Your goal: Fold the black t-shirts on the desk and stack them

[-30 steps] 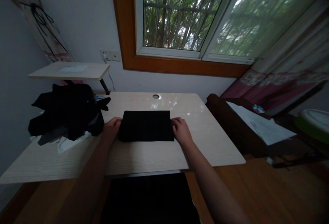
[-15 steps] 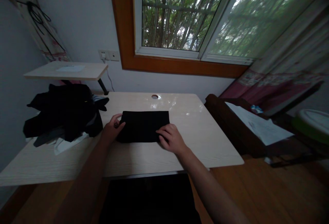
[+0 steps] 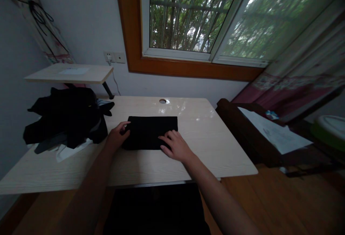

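Matt folded cloth [image 3: 147, 133], slightly glossy wood-grained tabletop [image 3: 215, 145]

No text, brand or number can be read. Left on the desk [image 3: 221, 156], the dark clothes heap [image 3: 64, 116] bears a tiny yellow mark [image 3: 90, 106], too small to decipher.

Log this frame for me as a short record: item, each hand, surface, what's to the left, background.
Item: black cloth, a flat, roughly rectangular shape
Left hand: at the cloth's left edge, thumb and forefinger apart
Right hand: over the cloth's near right part, fingers slightly spread
Surface: pale wood-grain table
To the left: heap of clothes, mostly black, with some grey and white
Background: raised shelf at back left; window with greenery outside
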{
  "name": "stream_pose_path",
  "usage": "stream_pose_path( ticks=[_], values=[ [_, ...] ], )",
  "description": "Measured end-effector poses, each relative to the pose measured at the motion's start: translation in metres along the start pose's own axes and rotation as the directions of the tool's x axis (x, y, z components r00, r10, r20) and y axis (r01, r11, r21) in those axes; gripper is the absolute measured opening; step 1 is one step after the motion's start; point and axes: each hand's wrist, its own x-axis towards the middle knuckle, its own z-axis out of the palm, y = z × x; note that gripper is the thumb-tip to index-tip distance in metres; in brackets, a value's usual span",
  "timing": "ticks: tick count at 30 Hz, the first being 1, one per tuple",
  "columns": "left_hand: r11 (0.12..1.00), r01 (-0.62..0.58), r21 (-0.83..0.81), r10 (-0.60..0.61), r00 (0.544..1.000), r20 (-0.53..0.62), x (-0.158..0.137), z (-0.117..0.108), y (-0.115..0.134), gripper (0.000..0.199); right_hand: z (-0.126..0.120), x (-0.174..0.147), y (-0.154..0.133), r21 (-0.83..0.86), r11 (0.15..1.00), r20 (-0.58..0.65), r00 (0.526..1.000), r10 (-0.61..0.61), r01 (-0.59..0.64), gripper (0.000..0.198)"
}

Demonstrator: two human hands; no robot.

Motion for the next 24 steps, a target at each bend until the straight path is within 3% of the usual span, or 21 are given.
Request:
stream_pose_path(
  ticks=[8,16,24],
  values=[
    [1.000,-0.001,-0.008,0.001,1.000,-0.002,0.0012,0.0003,-0.0036,0.044,0.0021,-0.0021,0.0025,0.049,0.997,-0.041,0.997,0.061,-0.059,0.025],
    [1.000,0.014,-0.005,-0.014,1.000,0.000,0.0000,-0.0013,0.0007,0.045,0.0001,0.0007,0.0027,0.010,1.000,-0.006,1.000,0.007,-0.007,0.042],
    [1.000,0.010,-0.012,-0.010,1.000,-0.011,0.0009,0.0006,-0.0038,0.046,0.0004,-0.0005,0.0034,0.069,0.997,-0.032,0.998,0.047,-0.045,0.027]
  ],
)
